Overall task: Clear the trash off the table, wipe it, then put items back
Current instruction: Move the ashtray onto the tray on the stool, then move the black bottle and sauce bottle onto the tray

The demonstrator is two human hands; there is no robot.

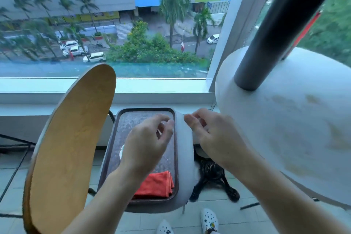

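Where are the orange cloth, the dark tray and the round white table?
orange cloth (154, 185), head view, middle of the folded fabric.
dark tray (145, 110), head view, far rim.
round white table (296, 129), head view, bare stained top.

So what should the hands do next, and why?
Probably reach down for the orange cloth. Both the left hand and the right hand hover over the dark tray with fingers loosely curled, seemingly holding nothing. The round white table beside them shows brownish stains, so wiping looks due.
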